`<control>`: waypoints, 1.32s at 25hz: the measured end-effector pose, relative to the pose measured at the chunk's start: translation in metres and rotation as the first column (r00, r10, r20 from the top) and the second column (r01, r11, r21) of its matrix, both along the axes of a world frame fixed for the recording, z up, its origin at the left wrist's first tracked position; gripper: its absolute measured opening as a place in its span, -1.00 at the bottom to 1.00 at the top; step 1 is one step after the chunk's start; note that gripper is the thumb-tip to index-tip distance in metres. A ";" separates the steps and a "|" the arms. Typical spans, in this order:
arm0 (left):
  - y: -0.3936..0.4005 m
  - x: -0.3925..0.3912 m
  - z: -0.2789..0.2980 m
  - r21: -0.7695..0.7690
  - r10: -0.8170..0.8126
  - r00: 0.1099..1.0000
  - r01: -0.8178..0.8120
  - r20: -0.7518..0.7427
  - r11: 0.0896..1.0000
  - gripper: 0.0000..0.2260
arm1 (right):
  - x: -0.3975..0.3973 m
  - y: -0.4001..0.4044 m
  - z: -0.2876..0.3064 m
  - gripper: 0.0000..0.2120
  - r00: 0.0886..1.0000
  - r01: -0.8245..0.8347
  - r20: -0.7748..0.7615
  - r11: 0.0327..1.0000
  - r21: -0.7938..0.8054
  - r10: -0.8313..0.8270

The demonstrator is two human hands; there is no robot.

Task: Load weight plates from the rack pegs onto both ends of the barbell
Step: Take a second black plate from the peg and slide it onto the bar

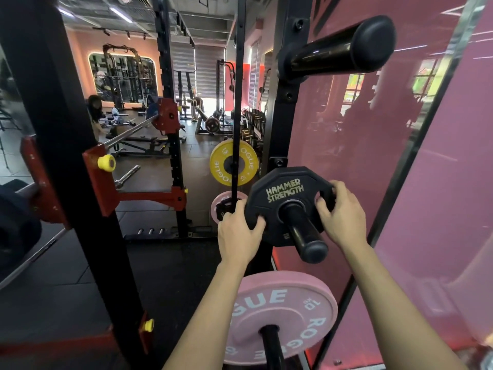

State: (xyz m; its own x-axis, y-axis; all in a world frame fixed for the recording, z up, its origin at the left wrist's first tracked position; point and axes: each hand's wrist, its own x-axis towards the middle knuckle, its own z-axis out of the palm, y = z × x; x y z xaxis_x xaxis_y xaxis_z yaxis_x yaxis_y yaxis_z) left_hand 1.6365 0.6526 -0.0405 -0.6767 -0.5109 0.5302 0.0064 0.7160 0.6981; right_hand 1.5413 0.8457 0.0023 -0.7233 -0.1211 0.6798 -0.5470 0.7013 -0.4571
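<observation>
A black Hammer Strength plate (282, 193) sits on a rack peg (306, 236) at mid height on the right upright. My left hand (240, 236) grips its lower left edge, fingers hooked into a grip slot. My right hand (340, 212) grips its right edge the same way. Below it, a pink Rogue 10 plate (290, 311) hangs on a lower peg. The barbell (128, 133) rests in the red rack hooks at the left, with a dark plate (16, 225) on its near end at the left edge.
An empty peg (338, 49) juts out above the black plate. A yellow plate (234, 162) and a small pink plate (225, 206) hang on the far upright. The black rack post (66, 129) stands close at my left. A pink glass wall (426, 182) is at my right.
</observation>
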 end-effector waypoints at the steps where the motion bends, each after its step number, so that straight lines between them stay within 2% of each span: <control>1: 0.005 0.007 -0.001 0.005 0.001 1.000 -0.001 -0.006 1.000 -0.60 | 0.007 0.004 0.000 -0.73 1.000 -0.008 -0.004 1.000 -0.016 0.008; 7: 0.039 0.058 -0.004 0.037 0.077 0.997 -0.077 -0.003 0.996 -0.66 | 0.053 0.040 0.000 -0.77 0.999 -0.020 -0.030 0.998 -0.053 0.019; 12: 0.067 0.105 0.003 -0.055 0.187 0.976 -0.194 -0.116 0.979 -0.66 | 0.101 0.068 -0.005 -0.76 0.997 -0.031 -0.081 0.990 -0.135 0.020; 15: 0.085 0.136 0.002 -0.093 0.226 0.968 -0.236 -0.110 0.967 -0.65 | 0.132 0.089 -0.012 -0.71 0.991 -0.070 -0.120 0.987 -0.146 0.053; 20: 0.109 0.191 -0.018 -0.125 0.264 0.961 -0.272 -0.082 0.954 -0.66 | 0.174 0.109 -0.029 -0.67 0.987 -0.159 -0.034 0.973 -0.169 0.155; 25: 0.094 0.266 -0.028 -0.092 0.382 0.923 -0.385 -0.044 0.919 -0.61 | 0.220 0.080 -0.033 -0.66 0.957 -0.288 -0.025 0.947 -0.141 0.288; 29: 0.067 0.335 -0.026 -0.087 0.502 0.863 -0.505 -0.056 0.859 -0.63 | 0.265 0.030 -0.044 -0.65 0.903 -0.419 0.007 0.883 -0.213 0.430; 33: 0.028 0.428 -0.023 -0.085 0.637 0.771 -0.637 -0.027 0.767 -0.61 | 0.332 -0.038 -0.052 -0.67 0.807 -0.571 0.020 0.789 -0.228 0.590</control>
State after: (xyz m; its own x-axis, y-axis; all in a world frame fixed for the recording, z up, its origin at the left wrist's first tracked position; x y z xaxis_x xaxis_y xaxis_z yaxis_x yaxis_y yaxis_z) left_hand 2.0644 0.6807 -0.0639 -0.2136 -0.7788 0.5899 -0.4737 0.6106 0.6346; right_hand 1.8736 0.8075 -0.0494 -0.6169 -0.4048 0.6750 -0.7732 0.1516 -0.6158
